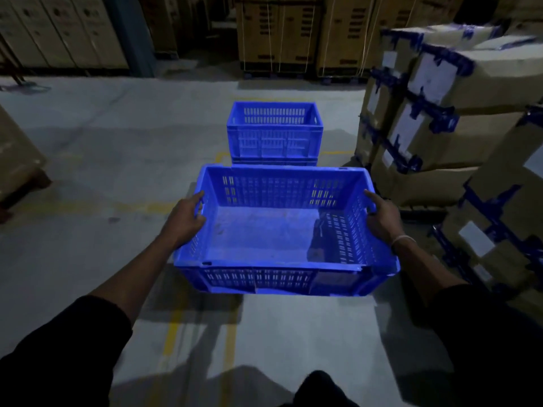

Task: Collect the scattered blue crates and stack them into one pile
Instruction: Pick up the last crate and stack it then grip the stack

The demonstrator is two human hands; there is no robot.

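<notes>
Blue crate (pixel 282 230), empty, is carried above the floor with the left hand (pixel 185 218) and right hand (pixel 382 218) gripping its short ends, not yet placed on the pile (pixel 274 133) just beyond.

The crate (pixel 282 230) I'm holding is blue moulded plastic with slotted walls and a scuffed, dusty bottom. Floor (pixel 88 148) looks like matt grey concrete, and the boxes (pixel 440 127) are plain cardboard with glossy blue tape.
</notes>
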